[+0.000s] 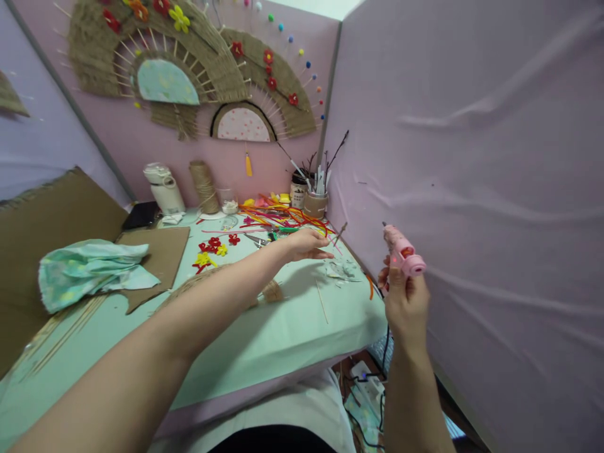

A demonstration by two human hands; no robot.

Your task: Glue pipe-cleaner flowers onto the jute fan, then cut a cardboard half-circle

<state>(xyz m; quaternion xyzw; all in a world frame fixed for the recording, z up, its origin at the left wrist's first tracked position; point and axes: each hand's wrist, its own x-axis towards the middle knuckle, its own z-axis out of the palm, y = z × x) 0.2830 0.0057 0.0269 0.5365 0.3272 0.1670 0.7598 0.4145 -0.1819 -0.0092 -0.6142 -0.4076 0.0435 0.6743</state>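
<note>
My right hand (406, 302) is wrapped around the handle of a pink glue gun (400, 242), held up off the table's right edge with its nozzle pointing up and away. My left hand (307, 244) reaches across the table, thumb and fingers apart. Just past its fingertips is a short brown twig (340, 233); whether they touch it I cannot tell. Pale scraps (342, 270) lie below that hand. Under my left forearm, a twine-covered piece (272, 290) is partly hidden. Pliers (256, 240) and red and orange pipe cleaners (283, 216) lie behind the hand.
Red flowers (214, 244), a thin stick (321, 302), cardboard (160, 258) and bunched green cloth (94, 274) lie on the table. At the back stand a white bottle (165, 189), a twine spool (204, 187) and a pot of sticks (316, 204). A power strip (370, 384) sits below, right.
</note>
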